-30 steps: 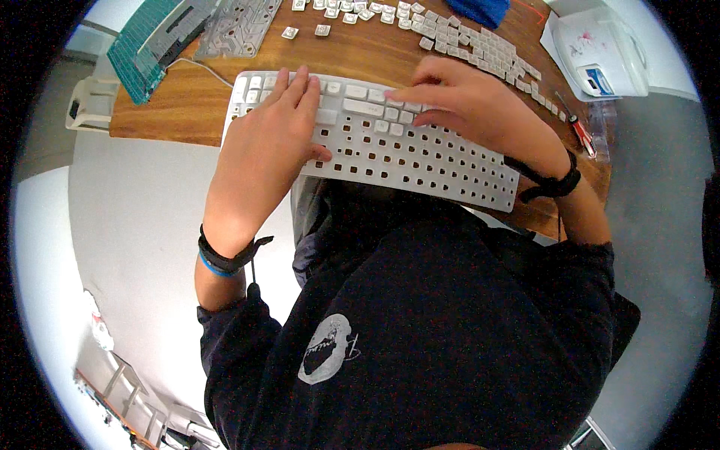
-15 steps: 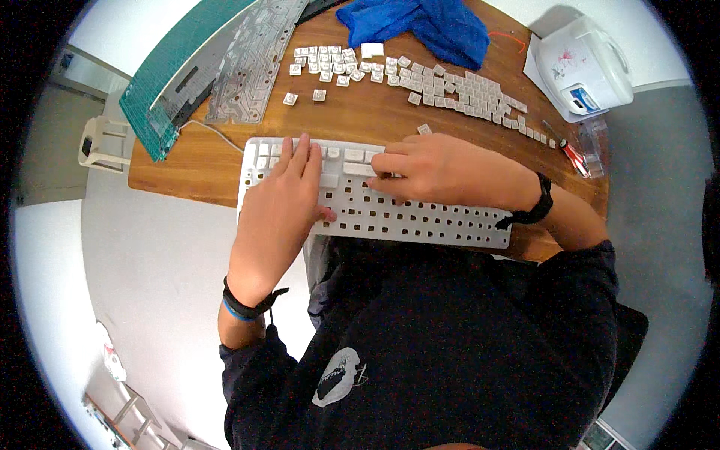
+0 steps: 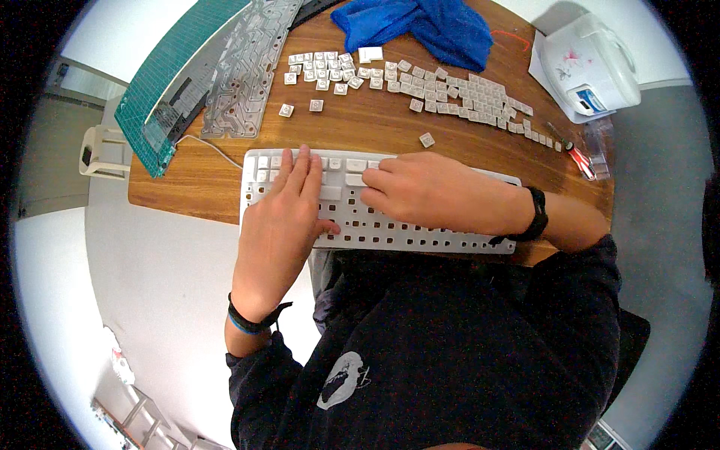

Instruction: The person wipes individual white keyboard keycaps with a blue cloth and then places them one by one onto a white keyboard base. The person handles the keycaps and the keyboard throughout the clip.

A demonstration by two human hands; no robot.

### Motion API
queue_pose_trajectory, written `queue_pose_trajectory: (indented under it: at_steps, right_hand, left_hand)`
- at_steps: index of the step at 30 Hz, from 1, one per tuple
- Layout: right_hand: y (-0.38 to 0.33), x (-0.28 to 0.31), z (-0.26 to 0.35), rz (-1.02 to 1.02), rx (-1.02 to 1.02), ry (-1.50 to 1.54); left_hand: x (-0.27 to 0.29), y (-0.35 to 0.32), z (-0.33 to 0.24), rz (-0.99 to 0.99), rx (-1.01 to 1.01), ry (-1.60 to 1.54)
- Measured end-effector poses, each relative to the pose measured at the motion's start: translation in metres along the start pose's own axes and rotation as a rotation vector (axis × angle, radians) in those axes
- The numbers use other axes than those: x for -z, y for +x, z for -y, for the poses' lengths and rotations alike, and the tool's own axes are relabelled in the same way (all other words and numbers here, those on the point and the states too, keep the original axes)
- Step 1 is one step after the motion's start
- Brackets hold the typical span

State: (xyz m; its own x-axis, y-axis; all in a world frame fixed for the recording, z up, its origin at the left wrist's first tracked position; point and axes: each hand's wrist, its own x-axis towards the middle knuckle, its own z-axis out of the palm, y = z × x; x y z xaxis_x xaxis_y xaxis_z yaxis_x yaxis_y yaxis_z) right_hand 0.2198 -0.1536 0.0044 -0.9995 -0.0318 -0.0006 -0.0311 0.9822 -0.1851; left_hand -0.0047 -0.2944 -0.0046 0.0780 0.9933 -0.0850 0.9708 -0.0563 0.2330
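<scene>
A white keyboard frame (image 3: 375,234) with rows of square holes lies at the table's near edge. White keycaps (image 3: 357,164) sit along part of its far rows. Across its left part rests my left hand (image 3: 279,232), fingers stretched out together over the keycaps and thumb spread over the holes. My right hand (image 3: 442,191) is over the middle, its fingers curled and pinched beside the wide keycaps. Whatever those fingertips grip is hidden. Just beyond this hand lies one loose keycap (image 3: 427,140).
Many loose keycaps (image 3: 480,97) spread across the wooden table (image 3: 180,184). At the far left, a metallic patterned sheet (image 3: 238,97) lies by a green cutting mat (image 3: 142,124). A blue cloth (image 3: 450,34), a white appliance (image 3: 589,67) and a red-handled tool (image 3: 580,161) lie farther off.
The whole view has shifted a little, so the table things appear slightly lower. My right fingers have curled in more and moved slightly left. The left hand keeps its place on the frame.
</scene>
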Motion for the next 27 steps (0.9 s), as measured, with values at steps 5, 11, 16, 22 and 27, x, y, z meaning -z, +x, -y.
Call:
queue_pose_trajectory:
  at_steps: [5, 11, 16, 22, 27]
  right_hand:
    - [0.0, 0.009, -0.004, 0.136, -0.036, 0.123]
    - [-0.003, 0.011, -0.013, 0.092, 0.041, 0.211]
    - [-0.003, 0.014, -0.018, 0.139, -0.077, 0.222]
    - [-0.038, 0.014, -0.061, -0.11, -0.361, 0.304]
    - [-0.046, 0.004, -0.075, -0.14, -0.245, 0.195]
  left_hand:
    - [0.0, -0.001, 0.001, -0.063, -0.081, 0.018]
    - [-0.002, -0.002, 0.004, -0.021, -0.037, -0.04]
    - [-0.002, -0.002, 0.004, -0.022, -0.033, -0.036]
    - [0.001, 0.0, 0.001, 0.013, -0.016, -0.009]
    - [-0.002, 0.0, 0.004, -0.001, -0.03, -0.001]
